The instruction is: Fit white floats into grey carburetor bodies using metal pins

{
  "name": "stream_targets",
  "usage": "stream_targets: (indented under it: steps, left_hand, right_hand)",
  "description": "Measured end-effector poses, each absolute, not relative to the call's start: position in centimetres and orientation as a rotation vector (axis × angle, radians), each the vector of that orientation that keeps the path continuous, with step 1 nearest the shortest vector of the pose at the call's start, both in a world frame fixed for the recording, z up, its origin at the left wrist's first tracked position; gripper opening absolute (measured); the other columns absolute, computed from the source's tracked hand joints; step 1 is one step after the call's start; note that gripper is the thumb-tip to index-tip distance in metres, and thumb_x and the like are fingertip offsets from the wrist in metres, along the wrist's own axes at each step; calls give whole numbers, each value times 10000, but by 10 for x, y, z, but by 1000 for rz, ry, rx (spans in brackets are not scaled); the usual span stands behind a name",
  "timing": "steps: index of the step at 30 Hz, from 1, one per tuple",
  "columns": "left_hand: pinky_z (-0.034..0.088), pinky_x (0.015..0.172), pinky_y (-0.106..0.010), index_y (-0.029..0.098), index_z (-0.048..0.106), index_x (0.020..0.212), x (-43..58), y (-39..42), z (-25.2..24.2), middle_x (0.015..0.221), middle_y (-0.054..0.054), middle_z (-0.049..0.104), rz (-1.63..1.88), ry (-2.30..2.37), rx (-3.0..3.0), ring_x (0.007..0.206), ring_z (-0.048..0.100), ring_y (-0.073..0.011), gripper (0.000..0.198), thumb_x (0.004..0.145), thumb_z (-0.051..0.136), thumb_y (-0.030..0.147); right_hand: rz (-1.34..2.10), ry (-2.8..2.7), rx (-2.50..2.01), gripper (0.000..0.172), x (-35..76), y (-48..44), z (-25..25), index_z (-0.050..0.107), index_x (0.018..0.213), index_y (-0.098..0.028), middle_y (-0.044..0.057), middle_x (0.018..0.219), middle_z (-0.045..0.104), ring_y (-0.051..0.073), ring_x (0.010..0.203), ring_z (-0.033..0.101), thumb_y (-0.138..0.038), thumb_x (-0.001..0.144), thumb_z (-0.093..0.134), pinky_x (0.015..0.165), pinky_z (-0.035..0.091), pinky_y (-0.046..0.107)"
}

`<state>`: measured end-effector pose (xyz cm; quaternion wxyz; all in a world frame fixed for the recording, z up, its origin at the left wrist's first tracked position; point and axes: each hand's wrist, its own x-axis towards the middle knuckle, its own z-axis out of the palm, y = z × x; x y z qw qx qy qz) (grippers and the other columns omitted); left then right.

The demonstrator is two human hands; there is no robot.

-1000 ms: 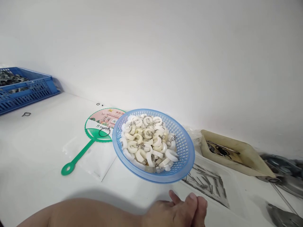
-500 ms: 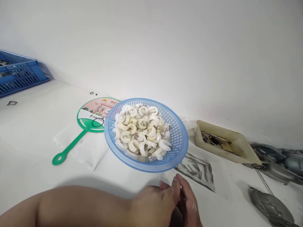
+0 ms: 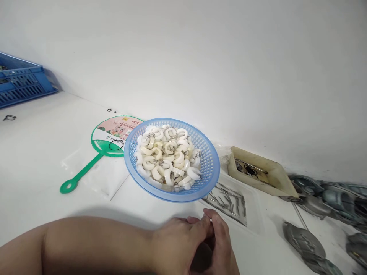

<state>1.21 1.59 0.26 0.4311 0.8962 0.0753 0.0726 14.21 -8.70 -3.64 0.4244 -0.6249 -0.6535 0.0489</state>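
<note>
My left hand [image 3: 177, 240] and right hand [image 3: 220, 244] are clenched together, pinching a small metal pin [image 3: 211, 220], tip pointing right; left forearm [image 3: 88, 244] lies across the near side.

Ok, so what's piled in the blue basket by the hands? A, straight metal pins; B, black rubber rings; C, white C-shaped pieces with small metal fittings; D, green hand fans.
C: the blue mesh basket is heaped with white C-shaped pieces, with small metal fittings showing among them.
</note>
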Motion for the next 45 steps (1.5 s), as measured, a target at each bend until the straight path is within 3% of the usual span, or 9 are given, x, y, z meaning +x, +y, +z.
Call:
stream_targets:
  steps: [3, 9, 12, 15, 23, 29, 36, 42, 45]
  left_hand:
    - [464, 850, -454, 104, 172, 1350, 12, 16, 3, 1107, -157, 581, 165, 158, 2266, 971, 574, -350, 1029, 596, 601, 657]
    - [402, 950, -407, 113, 380, 1224, 10, 14, 8, 1167, -154, 556, 202, -1, 2344, 1056, 535, -309, 722, 725, 538, 610]
    - [418, 924, -393, 140, 457, 1126, 6, 9, 9, 1076, -107, 601, 196, 39, 2379, 981, 566, -277, 606, 732, 553, 590]
    - [403, 932, -383, 155, 499, 1032, 3, 5, 8, 1004, -77, 615, 236, 19, 2430, 935, 569, -256, 513, 706, 608, 535]
    - [344, 993, -421, 136, 510, 1011, -1, -3, 6, 1010, -112, 594, 270, 10, 2565, 1001, 531, -274, 464, 724, 582, 494]
    - [32, 1101, -538, 116, 528, 1011, -4, -12, 8, 935, -105, 645, 312, 107, 2626, 1056, 535, -306, 431, 744, 544, 453]
    - [53, 1105, -533, 121, 527, 1021, -10, -23, 6, 897, -87, 652, 536, 267, 2659, 1000, 549, -277, 442, 715, 551, 440]
    - [14, 1102, -539, 37, 422, 1245, -13, -25, 2, 1266, -194, 511, 657, 203, 2794, 1323, 243, -331, 695, 716, 551, 470]
    - [10, 1102, -525, 12, 404, 1272, -16, -27, 2, 1287, -214, 490, 661, 179, 2855, 1363, 143, -325, 736, 724, 542, 484]
  right_hand:
    - [111, -1647, -1536, 864, 139, -83, -27, 114, 1432, -186, 190, 1221, 403, 250, 926, 621, -323, 752, 628, 748, 565, 370]
    - [94, -1800, -1480, 625, 140, -79, -8, 317, 1334, -198, 91, 985, 549, 204, 889, 586, -229, 765, 571, 707, 552, 311]
    - [133, -1786, -1542, 359, 136, -80, -1, 482, 1054, -230, 54, 891, 530, 183, 819, 571, -178, 713, 581, 658, 548, 285]
    - [148, -1710, -1563, 210, 128, -82, 0, 451, 831, -227, 41, 843, 488, 174, 782, 564, -135, 665, 542, 659, 549, 294]
    - [-15, -1618, -1487, 193, 117, -81, -6, 397, 789, -217, 57, 894, 490, 172, 804, 579, -136, 648, 501, 644, 526, 292]
    - [-233, -1660, -1676, 132, 115, -80, -10, 399, 725, -206, 37, 775, 497, 142, 613, 497, -243, 618, 468, 505, 388, 242]
    - [-385, -1707, -1808, 136, 111, -77, -8, 412, 683, -204, -8, 635, 473, 117, 487, 392, -272, 582, 473, 471, 257, 245]
    - [-419, -1674, -1934, 132, 102, -84, -6, 458, 736, -192, 5, 696, 546, 136, 572, 494, -294, 678, 518, 504, 293, 238]
    - [-428, -1651, -1977, 139, 95, -90, -2, 471, 754, -190, 7, 707, 560, 144, 602, 521, -304, 709, 535, 512, 298, 239]
